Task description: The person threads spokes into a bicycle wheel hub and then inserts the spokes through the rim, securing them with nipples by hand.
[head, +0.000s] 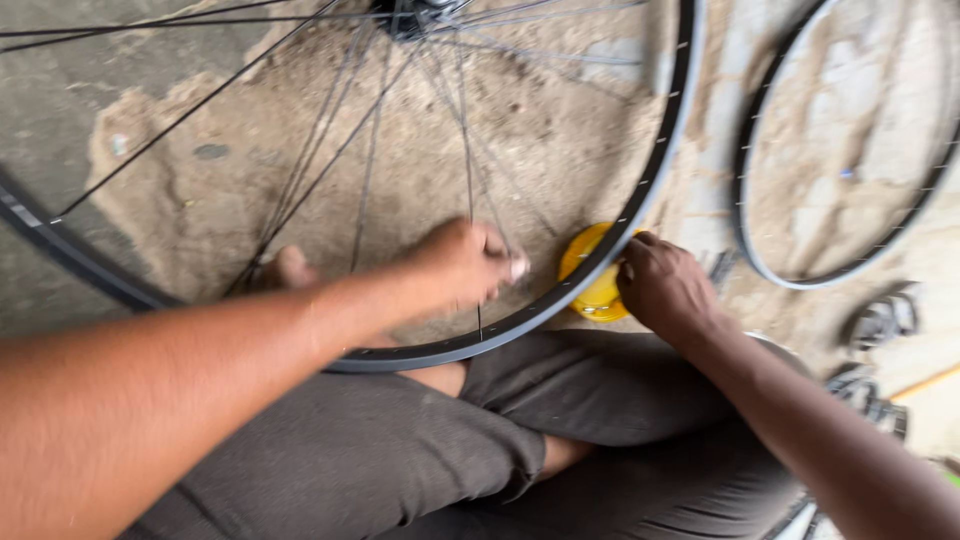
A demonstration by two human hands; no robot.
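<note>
A black bicycle wheel rim with thin spokes stands over my crossed legs on the dirt floor. Reaching through the spokes, my left hand is closed around a spoke near the rim, with something small and pale at its fingertips. Outside the rim my right hand has its fingers curled against the rim's edge, touching a yellow round container on the ground behind it. The picture is blurred, so what my fingers pinch stays unclear.
A second bare rim lies on the ground at the right. Dark metal parts and an orange handle sit at the far right. My grey trousers fill the lower frame, and a bare foot shows behind the spokes.
</note>
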